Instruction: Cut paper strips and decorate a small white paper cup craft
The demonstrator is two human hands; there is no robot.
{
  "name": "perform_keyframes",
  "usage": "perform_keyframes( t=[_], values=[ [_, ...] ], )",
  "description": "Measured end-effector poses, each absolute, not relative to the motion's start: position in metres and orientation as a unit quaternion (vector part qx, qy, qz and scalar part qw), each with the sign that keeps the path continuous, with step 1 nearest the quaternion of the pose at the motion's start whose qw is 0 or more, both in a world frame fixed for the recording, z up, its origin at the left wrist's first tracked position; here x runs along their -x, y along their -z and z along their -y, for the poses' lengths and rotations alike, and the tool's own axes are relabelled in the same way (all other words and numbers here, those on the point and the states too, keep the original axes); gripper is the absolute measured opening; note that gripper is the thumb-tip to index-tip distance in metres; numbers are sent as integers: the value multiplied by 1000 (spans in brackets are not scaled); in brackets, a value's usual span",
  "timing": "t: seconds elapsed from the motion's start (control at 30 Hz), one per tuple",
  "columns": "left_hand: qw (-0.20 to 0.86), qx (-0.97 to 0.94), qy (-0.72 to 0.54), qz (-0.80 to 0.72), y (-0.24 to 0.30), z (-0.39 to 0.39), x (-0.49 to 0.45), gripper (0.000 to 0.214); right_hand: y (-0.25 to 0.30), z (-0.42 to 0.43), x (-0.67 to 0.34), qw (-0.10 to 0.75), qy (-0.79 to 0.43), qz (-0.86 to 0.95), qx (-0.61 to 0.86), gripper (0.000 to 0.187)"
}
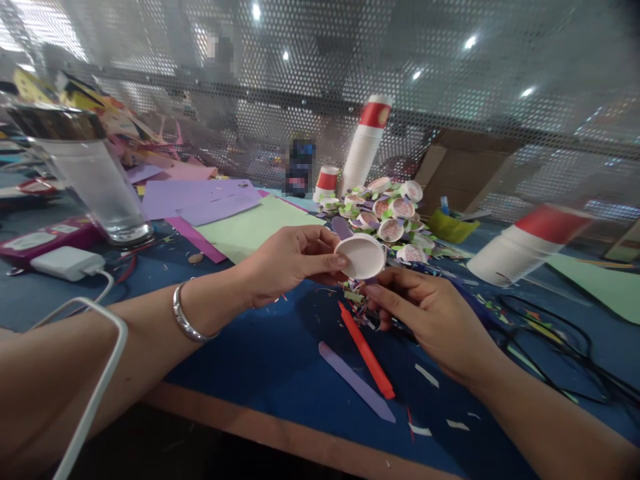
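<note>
My left hand [287, 260] pinches the rim of a small white paper cup base [361, 256], held above the blue table [280, 353]. My right hand [430, 313] is just below and to the right of the disc, fingers curled near a clump of coloured paper scraps [356, 297]; whether it grips anything is hidden. A silver bangle [186, 317] circles my left wrist. A red paper strip [366, 350] and a purple paper strip [356, 381] lie on the table under my hands.
A heap of decorated cup bases [390, 213] sits behind my hands. A stack of red-and-white paper cups [367, 143] stands behind it; another stack [525, 243] lies at right. A glass [100, 180], white charger [67, 262], coloured paper sheets [215, 200] and black cables [560, 340] surround them.
</note>
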State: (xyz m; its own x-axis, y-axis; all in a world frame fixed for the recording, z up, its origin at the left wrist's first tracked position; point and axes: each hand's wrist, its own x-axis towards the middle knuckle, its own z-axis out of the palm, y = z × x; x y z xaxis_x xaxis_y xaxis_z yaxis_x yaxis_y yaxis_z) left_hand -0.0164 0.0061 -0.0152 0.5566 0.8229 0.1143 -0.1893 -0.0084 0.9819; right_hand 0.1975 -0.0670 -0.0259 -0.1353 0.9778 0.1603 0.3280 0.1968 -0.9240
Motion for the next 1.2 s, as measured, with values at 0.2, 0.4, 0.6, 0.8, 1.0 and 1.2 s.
perform_keyframes(
  t=[0.2, 0.4, 0.6, 0.8, 1.0, 1.2],
  values=[
    [631, -628, -393, -229, 14, -6, 16, 20, 26, 70, -200, 429, -433, 628, 483, 31],
    [505, -722, -415, -228, 15, -8, 16, 19, 28, 69, -199, 447, -495, 598, 445, 24],
    [478, -801, -324, -155, 10, -10, 27, 42, 26, 68, -200, 466, -489, 572, 464, 29],
    [497, -813, -270, -138, 11, -10, 35, 71, 26, 67, -201, 474, -449, 572, 496, 34],
    [450, -813, -315, -192, 15, -9, 28, 52, 26, 66, -200, 478, -430, 579, 501, 37],
    [361, -853, -328, -189, 4, -9, 32, 49, 30, 64, -202, 473, -413, 588, 510, 36]
  ],
)
